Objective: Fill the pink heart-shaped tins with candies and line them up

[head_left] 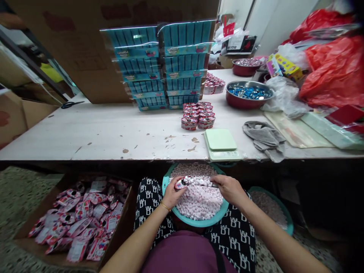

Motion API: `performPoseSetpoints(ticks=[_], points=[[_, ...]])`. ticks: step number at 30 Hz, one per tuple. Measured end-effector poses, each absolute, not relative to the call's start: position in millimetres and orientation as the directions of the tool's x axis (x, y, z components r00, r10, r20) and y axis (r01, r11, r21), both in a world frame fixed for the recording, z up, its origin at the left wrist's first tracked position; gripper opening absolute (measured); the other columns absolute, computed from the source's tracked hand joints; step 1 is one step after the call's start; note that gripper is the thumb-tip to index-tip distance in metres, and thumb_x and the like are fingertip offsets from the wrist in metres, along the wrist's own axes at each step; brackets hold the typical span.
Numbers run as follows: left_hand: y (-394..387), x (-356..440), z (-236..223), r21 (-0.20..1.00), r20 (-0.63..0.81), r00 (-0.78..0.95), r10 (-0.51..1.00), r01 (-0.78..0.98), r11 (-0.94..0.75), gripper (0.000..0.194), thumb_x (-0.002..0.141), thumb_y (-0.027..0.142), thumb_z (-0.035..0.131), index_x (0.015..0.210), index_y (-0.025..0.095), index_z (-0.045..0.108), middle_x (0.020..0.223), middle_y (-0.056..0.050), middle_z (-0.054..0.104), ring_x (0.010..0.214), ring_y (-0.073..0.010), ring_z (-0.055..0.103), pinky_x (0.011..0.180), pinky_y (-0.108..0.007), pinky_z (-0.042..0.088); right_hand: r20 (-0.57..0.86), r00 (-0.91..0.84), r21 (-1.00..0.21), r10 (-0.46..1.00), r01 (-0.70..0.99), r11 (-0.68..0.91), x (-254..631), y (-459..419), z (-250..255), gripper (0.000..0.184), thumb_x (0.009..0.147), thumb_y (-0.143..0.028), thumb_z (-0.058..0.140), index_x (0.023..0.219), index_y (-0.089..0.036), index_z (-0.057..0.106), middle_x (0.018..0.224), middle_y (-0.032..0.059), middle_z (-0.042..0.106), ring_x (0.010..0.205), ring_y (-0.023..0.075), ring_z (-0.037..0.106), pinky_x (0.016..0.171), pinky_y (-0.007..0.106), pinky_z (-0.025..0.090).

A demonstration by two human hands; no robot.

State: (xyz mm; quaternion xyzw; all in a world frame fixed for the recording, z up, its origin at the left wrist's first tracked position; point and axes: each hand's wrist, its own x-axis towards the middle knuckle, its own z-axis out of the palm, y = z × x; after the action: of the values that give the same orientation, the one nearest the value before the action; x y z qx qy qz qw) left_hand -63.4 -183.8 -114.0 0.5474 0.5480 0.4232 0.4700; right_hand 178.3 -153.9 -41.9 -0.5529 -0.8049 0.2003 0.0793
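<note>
A teal basin point(216, 217) heaped with small pink and white candies point(199, 199) rests on my lap, half under the table edge. My left hand point(172, 194) is closed on a small red and white packet point(181, 183) held over the candies at the basin's left rim. My right hand point(231, 188) is closed on a scoop point(202, 182) loaded with candies, its tip pointing toward the packet's mouth.
On the floor at left, a cardboard box point(34, 220) holds several filled packets. The worn table point(113, 132) carries a green scale point(220, 143), grey cloth point(265, 138), stacked small tubs point(198, 115), teal display boxes point(162, 64), red bowls point(248, 94) and red bags. A second basin point(284, 214) sits right.
</note>
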Motion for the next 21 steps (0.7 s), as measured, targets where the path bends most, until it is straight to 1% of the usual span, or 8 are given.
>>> performPoseSetpoints(ticks=[3, 4, 6, 9, 12, 16, 19, 21], points=[[-183, -58, -118, 0.956, 0.016, 0.062, 0.998, 0.290, -0.033, 0.039, 0.066, 0.022, 0.061, 0.105, 0.020, 0.053, 0.103, -0.005, 0.057, 0.098, -0.0185, 0.052, 0.090, -0.033, 0.039, -0.216, -0.407, -0.147, 0.888, 0.912, 0.382, 160, -153, -11, 0.033, 0.074, -0.008, 0.037, 0.089, -0.026, 0.060, 0.083, 0.0005, 0.063, 0.081, 0.0133, 0.057, 0.060, 0.021, 0.036], [-182, -57, -119, 0.948, 0.036, 0.076, 0.996, 0.312, -0.058, 0.039, 0.066, 0.020, 0.060, 0.105, 0.020, 0.053, 0.103, -0.005, 0.056, 0.098, -0.0185, 0.052, 0.090, -0.034, 0.039, -0.252, -0.413, -0.091, 0.875, 0.911, 0.403, 153, -153, -4, 0.033, 0.072, -0.007, 0.037, 0.087, -0.024, 0.060, 0.081, 0.0010, 0.062, 0.078, 0.0136, 0.057, 0.058, 0.021, 0.035], [-182, -56, -122, 0.935, 0.069, 0.096, 0.993, 0.341, -0.097, 0.040, 0.066, 0.019, 0.060, 0.105, 0.020, 0.053, 0.103, -0.006, 0.055, 0.098, -0.0184, 0.051, 0.090, -0.035, 0.038, -0.296, -0.434, -0.025, 0.851, 0.894, 0.447, 141, -153, 7, 0.030, 0.071, -0.006, 0.038, 0.083, -0.021, 0.060, 0.081, 0.0031, 0.062, 0.075, 0.0153, 0.057, 0.056, 0.023, 0.035], [-182, -55, -125, 0.931, 0.087, 0.099, 0.991, 0.346, -0.117, 0.040, 0.066, 0.019, 0.060, 0.106, 0.019, 0.052, 0.105, -0.006, 0.054, 0.100, -0.0187, 0.050, 0.090, -0.035, 0.038, -0.286, -0.486, 0.015, 0.826, 0.860, 0.511, 130, -155, 17, 0.025, 0.076, -0.008, 0.036, 0.080, -0.018, 0.058, 0.082, 0.0065, 0.061, 0.076, 0.0173, 0.056, 0.059, 0.026, 0.035], [-183, -56, -122, 0.944, 0.074, 0.082, 0.994, 0.316, -0.096, 0.039, 0.067, 0.022, 0.060, 0.105, 0.019, 0.053, 0.106, -0.006, 0.054, 0.101, -0.0191, 0.050, 0.091, -0.035, 0.038, -0.256, -0.503, 0.032, 0.825, 0.849, 0.528, 133, -158, 24, 0.024, 0.077, -0.009, 0.036, 0.079, -0.018, 0.058, 0.080, 0.0067, 0.060, 0.075, 0.0169, 0.056, 0.060, 0.026, 0.035], [-186, -63, -114, 0.977, -0.009, 0.063, 0.998, 0.213, -0.005, 0.039, 0.067, 0.026, 0.062, 0.104, 0.018, 0.053, 0.107, -0.007, 0.055, 0.102, -0.0191, 0.051, 0.093, -0.035, 0.037, -0.247, -0.409, 0.027, 0.879, 0.904, 0.428, 164, -161, 16, 0.025, 0.075, -0.008, 0.037, 0.083, -0.021, 0.057, 0.079, 0.0030, 0.059, 0.073, 0.0141, 0.055, 0.055, 0.023, 0.032], [-187, -67, -112, 0.992, -0.092, 0.116, 0.989, 0.099, 0.081, 0.043, 0.066, 0.028, 0.063, 0.106, 0.017, 0.051, 0.108, -0.007, 0.057, 0.099, -0.0191, 0.054, 0.091, -0.034, 0.040, -0.277, -0.347, -0.007, 0.896, 0.933, 0.359, 196, -166, -7, 0.027, 0.078, -0.011, 0.035, 0.087, -0.024, 0.056, 0.080, 0.0014, 0.058, 0.074, 0.0133, 0.055, 0.055, 0.023, 0.032], [-187, -69, -113, 0.992, -0.124, 0.136, 0.983, 0.057, 0.117, 0.045, 0.064, 0.028, 0.065, 0.105, 0.017, 0.051, 0.107, -0.007, 0.058, 0.097, -0.0191, 0.055, 0.090, -0.034, 0.040, -0.304, -0.328, -0.022, 0.895, 0.941, 0.337, 212, -170, -29, 0.026, 0.078, -0.013, 0.035, 0.086, -0.024, 0.057, 0.080, 0.0017, 0.059, 0.074, 0.0135, 0.055, 0.056, 0.023, 0.032]])
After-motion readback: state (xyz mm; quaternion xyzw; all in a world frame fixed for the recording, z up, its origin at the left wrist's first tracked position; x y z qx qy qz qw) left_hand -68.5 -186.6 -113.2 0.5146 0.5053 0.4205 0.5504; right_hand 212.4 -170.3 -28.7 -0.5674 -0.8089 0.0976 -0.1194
